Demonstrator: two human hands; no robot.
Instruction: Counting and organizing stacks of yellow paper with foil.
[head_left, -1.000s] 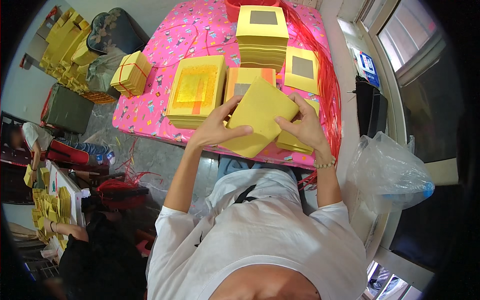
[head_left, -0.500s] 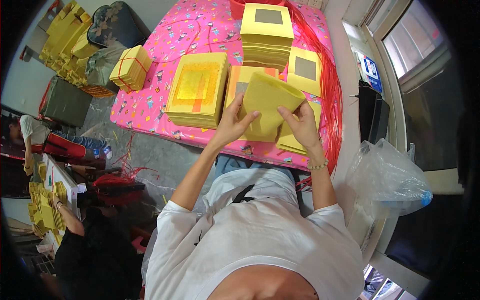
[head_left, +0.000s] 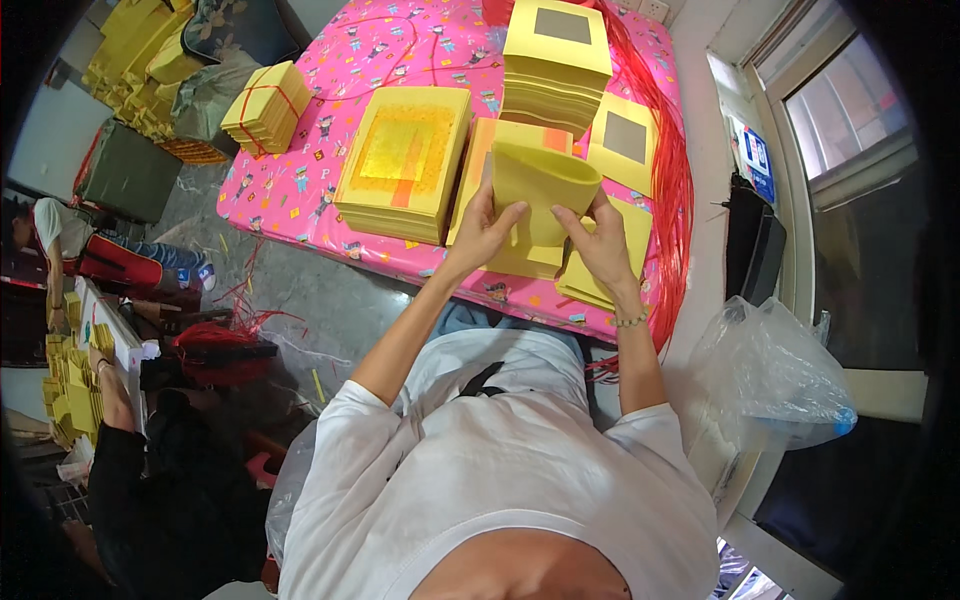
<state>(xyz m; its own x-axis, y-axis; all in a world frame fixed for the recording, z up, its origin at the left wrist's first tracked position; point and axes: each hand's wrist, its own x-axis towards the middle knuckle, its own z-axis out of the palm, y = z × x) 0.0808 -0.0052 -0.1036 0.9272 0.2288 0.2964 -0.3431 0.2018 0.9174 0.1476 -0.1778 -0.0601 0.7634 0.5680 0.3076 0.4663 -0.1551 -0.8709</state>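
Observation:
My left hand (head_left: 487, 235) and my right hand (head_left: 600, 252) both grip a yellow paper sheet (head_left: 532, 185), one on each side, thumbs on the near face. The paper is bent so its top edge curves into an open loop; whether it is one sheet or several I cannot tell. Beneath it lies a stack of yellow paper (head_left: 478, 160) with an orange band, partly hidden by the paper and my left hand. To its left is a thick yellow stack (head_left: 402, 165) with a gold foil square on top. A smaller yellow pile (head_left: 634, 235) lies beside my right hand.
A pink patterned table (head_left: 300, 205) carries a tall yellow paper stack (head_left: 558, 80), sheets with a grey square (head_left: 622, 140), a tied bundle (head_left: 266, 108) and red strands (head_left: 676, 190). A clear plastic bag (head_left: 765, 375) hangs right. Another person's arm (head_left: 115, 395) reaches over yellow paper at left.
The paper between my hands has bent further, its top edge now opened into a wider loop. My hands keep their hold. The whole view has shifted slightly.

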